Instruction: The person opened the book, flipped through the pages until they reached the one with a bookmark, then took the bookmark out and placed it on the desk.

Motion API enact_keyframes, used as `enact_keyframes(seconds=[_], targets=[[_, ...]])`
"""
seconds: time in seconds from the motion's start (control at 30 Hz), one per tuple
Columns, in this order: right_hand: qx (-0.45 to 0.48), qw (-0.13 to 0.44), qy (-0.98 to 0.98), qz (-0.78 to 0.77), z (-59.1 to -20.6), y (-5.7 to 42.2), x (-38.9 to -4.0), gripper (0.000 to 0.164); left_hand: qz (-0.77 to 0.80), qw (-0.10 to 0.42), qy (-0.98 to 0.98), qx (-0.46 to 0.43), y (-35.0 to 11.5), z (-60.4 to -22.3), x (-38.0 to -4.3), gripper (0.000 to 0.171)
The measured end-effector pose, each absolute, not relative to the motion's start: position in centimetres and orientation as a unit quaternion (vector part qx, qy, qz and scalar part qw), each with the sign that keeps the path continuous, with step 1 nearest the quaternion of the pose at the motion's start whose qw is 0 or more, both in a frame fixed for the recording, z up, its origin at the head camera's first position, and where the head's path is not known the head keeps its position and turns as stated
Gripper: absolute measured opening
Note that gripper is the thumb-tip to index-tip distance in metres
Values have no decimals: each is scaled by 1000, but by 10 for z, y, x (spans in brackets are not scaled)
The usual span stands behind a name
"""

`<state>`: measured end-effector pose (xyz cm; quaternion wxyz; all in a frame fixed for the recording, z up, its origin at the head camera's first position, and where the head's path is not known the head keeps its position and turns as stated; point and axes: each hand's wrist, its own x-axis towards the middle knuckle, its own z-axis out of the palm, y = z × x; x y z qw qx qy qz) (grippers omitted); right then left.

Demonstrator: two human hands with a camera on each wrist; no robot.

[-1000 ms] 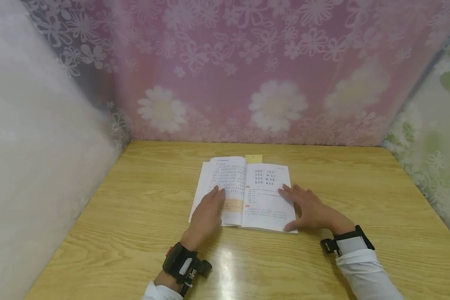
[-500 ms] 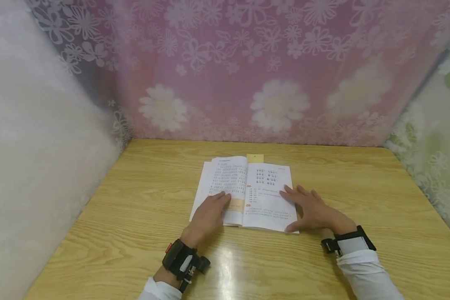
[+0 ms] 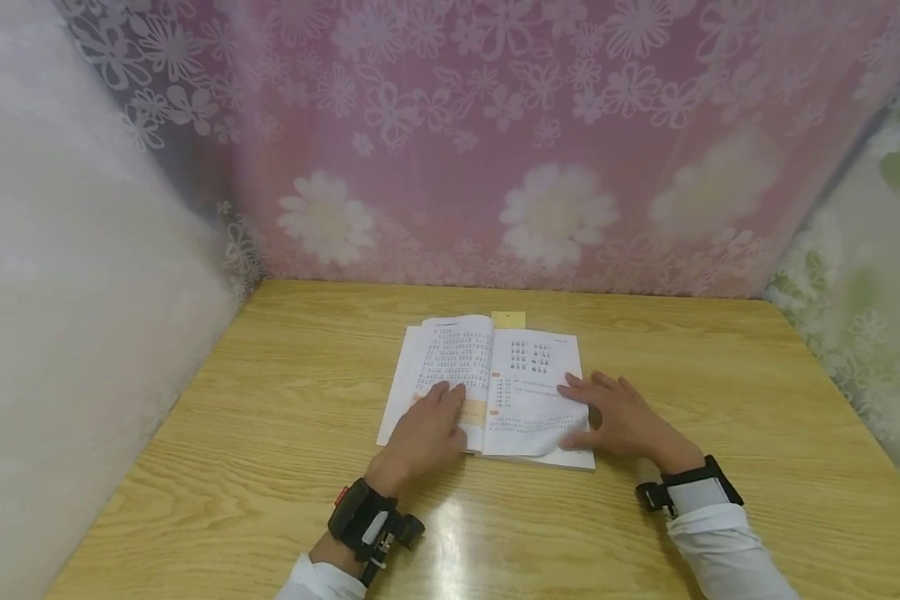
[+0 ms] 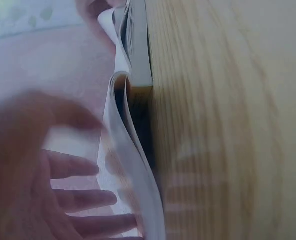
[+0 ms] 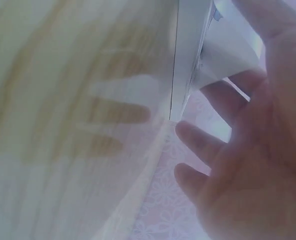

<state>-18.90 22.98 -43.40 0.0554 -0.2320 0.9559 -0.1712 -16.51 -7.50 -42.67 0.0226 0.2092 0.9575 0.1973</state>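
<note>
An open book [image 3: 536, 392] lies on the table, its printed pages facing up. My left hand [image 3: 426, 429] rests on the lower part of the left page [image 3: 457, 350], fingers extended. In the left wrist view, the fingers [image 4: 85, 200] lie over that page, whose paper bows up from the table near the spine. At the right edge, my right hand [image 3: 626, 421] holds the right page between thumb and index finger, and the lower corner curls up. The right wrist view shows the bent page [image 5: 228, 52] between thumb and index finger, with the other fingers [image 5: 200, 142] spread beside the book's edge.
A yellow tab [image 3: 508, 320] sticks out past the book's top edge. The wooden table [image 3: 270, 400] extends around the book, up to a pink floral curtain [image 3: 435, 183] at the back. Pale curtains hang at both sides. Black straps with cameras [image 3: 363, 521] sit on the wrists.
The right thumb has moved in and raised the right page's lower corner, which lay flat before. My left hand has slid slightly toward the spine, its thumb now showing.
</note>
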Motion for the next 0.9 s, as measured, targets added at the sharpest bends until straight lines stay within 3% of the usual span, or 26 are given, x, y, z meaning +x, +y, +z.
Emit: enact_keyframes(seconds=[0.2,0.43,0.57,0.77,0.9], targets=[[-225,-2,959,-173,-431,225,-193,85,174,14,972,156,-58,-430,-162,105],[-239,-69,952,-177,-415,216,-199,77,132,47,984,109,-39,-426,-161,129],[-248,-100,947,-178,-407,210,-197,78,103,56,989,87,-32,-424,-161,124],[-255,-118,944,-173,-404,207,-196,81,78,26,993,80,-30,-424,-160,96],[-256,-121,941,-187,-403,209,-194,88,92,19,992,82,-32,-425,-161,88]])
